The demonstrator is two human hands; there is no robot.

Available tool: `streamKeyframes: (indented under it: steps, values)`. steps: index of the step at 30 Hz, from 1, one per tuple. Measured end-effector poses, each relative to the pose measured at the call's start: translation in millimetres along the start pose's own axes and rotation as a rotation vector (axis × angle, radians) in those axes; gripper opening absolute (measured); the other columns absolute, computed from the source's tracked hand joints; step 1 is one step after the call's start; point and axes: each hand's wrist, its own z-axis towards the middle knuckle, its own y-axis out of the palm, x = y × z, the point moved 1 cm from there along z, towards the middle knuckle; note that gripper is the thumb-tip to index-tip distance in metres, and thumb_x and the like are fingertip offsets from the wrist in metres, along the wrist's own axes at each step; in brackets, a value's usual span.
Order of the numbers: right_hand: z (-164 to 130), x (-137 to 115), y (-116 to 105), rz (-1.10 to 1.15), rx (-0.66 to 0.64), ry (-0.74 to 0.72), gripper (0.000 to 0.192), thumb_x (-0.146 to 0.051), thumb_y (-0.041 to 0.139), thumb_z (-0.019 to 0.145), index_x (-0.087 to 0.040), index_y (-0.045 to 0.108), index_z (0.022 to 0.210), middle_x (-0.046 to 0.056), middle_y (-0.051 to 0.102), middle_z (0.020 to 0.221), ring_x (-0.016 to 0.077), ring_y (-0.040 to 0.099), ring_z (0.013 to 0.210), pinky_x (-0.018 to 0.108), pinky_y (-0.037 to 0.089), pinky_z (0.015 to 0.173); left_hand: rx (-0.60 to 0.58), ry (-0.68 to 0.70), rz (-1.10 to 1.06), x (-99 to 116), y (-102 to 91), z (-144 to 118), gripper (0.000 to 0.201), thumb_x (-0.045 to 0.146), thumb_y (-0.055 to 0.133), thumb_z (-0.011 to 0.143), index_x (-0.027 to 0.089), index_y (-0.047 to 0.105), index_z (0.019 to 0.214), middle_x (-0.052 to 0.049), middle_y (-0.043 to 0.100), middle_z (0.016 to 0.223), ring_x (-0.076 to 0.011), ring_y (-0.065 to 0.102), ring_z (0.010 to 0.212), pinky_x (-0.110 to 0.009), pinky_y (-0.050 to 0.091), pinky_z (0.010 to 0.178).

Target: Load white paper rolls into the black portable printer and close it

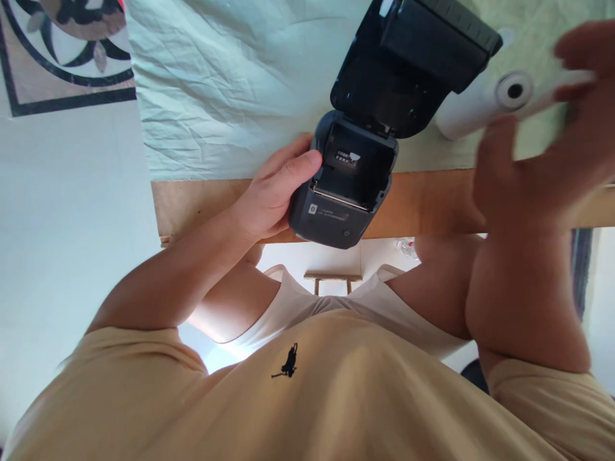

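Observation:
My left hand (281, 186) is wrapped round the left side of a dark grey portable label printer (331, 221), its thumb on the rim. The printer's black lid (384, 77) stands swung open at the far end, baring a hollow bay with a small printed label inside. My right hand (552, 134) is raised at the right, blurred, with thumb and fingers apart. Just beyond its thumb, a white paper roll (466, 109) with a dark core hole lies on the cloth. Another white shape beside that roll is partly hidden behind my right hand.
A pale green cloth (221, 89) covers the table, whose wooden edge (206, 205) runs in front of me. At the upper left is a patterned floor panel (72, 51). My legs are beneath the table edge, and a small wooden stool (332, 277) shows between them.

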Motion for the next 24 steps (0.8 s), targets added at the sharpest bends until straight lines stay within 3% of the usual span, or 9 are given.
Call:
streamKeyframes:
  steps: [1,4,6,8,13,18,21,24]
  values:
    - [-0.4,-11.6,5.8,-0.131,-0.039,-0.156,0.054,-0.023,0.059,0.089,-0.033,0.052,0.143,-0.002,0.058,0.138,0.0229,0.052,0.133,0.042,0.044,0.116,-0.001,0.012,0.002,-0.3,-0.7,0.8,0.037,0.048,0.061,0.092,0.015,0.072,0.104,-0.004,0.067,0.082,-0.0125,0.065,0.065,-0.023,0.054,0.055]
    - [2.2,-22.4,18.7,-0.202,-0.076,-0.241,0.058,-0.020,0.057,0.090,-0.024,0.045,0.147,0.007,0.047,0.153,0.0260,0.046,0.144,0.042,0.039,0.123,-0.010,0.029,0.018,-0.7,-2.9,2.6,0.036,0.049,0.063,0.090,0.016,0.073,0.100,-0.003,0.064,0.077,-0.0115,0.062,0.061,-0.022,0.051,0.052]
    - [4.9,-17.4,21.9,-0.203,-0.089,-0.206,0.061,-0.022,0.059,0.089,-0.023,0.042,0.148,0.008,0.041,0.157,0.0270,0.041,0.149,0.042,0.035,0.126,-0.036,0.039,0.035,-1.0,-4.2,3.0,0.038,0.052,0.060,0.091,0.017,0.072,0.097,-0.003,0.062,0.074,-0.0113,0.059,0.058,-0.022,0.049,0.050]
    - [6.8,-10.9,22.2,-0.199,-0.081,-0.182,0.064,-0.020,0.062,0.086,-0.022,0.042,0.147,0.009,0.045,0.153,0.0265,0.043,0.147,0.042,0.037,0.124,-0.051,0.049,0.059,-2.1,-5.7,3.4,0.041,0.055,0.053,0.094,0.018,0.072,0.098,-0.003,0.063,0.075,-0.0115,0.059,0.057,-0.022,0.049,0.050]
    - [8.0,-7.1,23.0,-0.172,-0.073,-0.093,0.059,-0.012,0.063,0.081,-0.018,0.049,0.138,0.006,0.064,0.129,0.0196,0.066,0.114,0.038,0.053,0.103,-0.108,0.117,0.033,-7.9,-11.5,6.9,0.056,0.060,0.043,0.097,0.014,0.071,0.109,-0.007,0.070,0.085,-0.0124,0.061,0.060,-0.023,0.049,0.050]
    - [5.8,-10.3,26.3,-0.074,-0.121,-0.051,0.059,-0.016,0.069,0.079,-0.027,0.050,0.134,-0.004,0.059,0.133,0.0099,0.066,0.096,0.030,0.051,0.086,-0.181,0.146,-0.013,-9.1,-13.7,7.8,0.058,0.056,0.038,0.098,0.009,0.068,0.116,-0.009,0.073,0.086,-0.0145,0.064,0.061,-0.026,0.051,0.051]
    - [5.0,-8.8,26.5,-0.075,-0.116,-0.031,0.055,-0.018,0.069,0.080,-0.023,0.050,0.132,-0.003,0.060,0.123,0.0100,0.065,0.095,0.031,0.049,0.087,-0.166,0.121,0.002,-7.4,-13.4,6.3,0.055,0.054,0.040,0.098,0.010,0.067,0.117,-0.010,0.074,0.092,-0.0140,0.064,0.064,-0.026,0.050,0.052]
    - [5.6,-4.7,24.8,-0.191,-0.099,0.001,0.032,-0.023,0.068,0.084,-0.020,0.057,0.113,0.000,0.061,0.109,0.0166,0.062,0.106,0.039,0.048,0.097,-0.174,0.123,0.015,-7.0,-14.1,6.3,0.053,0.053,0.042,0.098,0.010,0.067,0.118,-0.012,0.075,0.099,-0.0138,0.064,0.065,-0.025,0.050,0.052]
